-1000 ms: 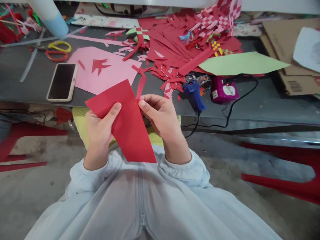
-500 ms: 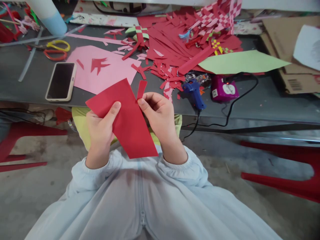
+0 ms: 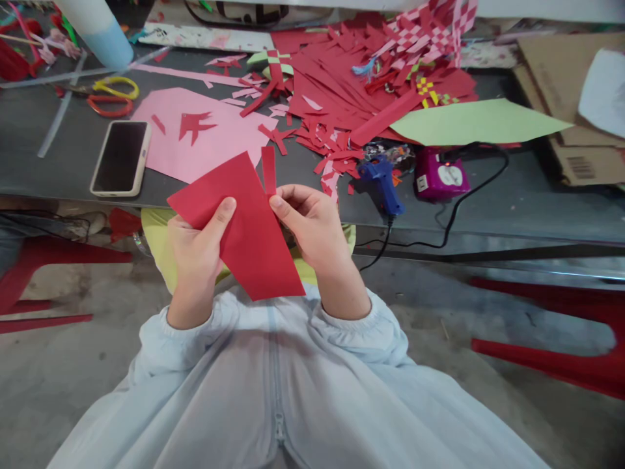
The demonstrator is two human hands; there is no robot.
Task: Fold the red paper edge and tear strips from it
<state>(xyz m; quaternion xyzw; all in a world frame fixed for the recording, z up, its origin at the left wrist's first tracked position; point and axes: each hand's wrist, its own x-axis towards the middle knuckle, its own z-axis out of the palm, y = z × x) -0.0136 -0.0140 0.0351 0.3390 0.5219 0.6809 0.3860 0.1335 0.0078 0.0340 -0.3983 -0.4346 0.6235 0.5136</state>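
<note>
left hand clamped on red sheet, long axis slanting down rightward, right hand pinching strip, apparently pointing forward

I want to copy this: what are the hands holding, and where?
The left hand holds the red sheet by its left edge. The right hand pinches the red strip by its lower end; whether it touches the sheet too is unclear.

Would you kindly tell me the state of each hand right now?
Left hand: closed, holding the red paper sheet.
Right hand: closed, pinching a narrow red strip beside the sheet.
</note>
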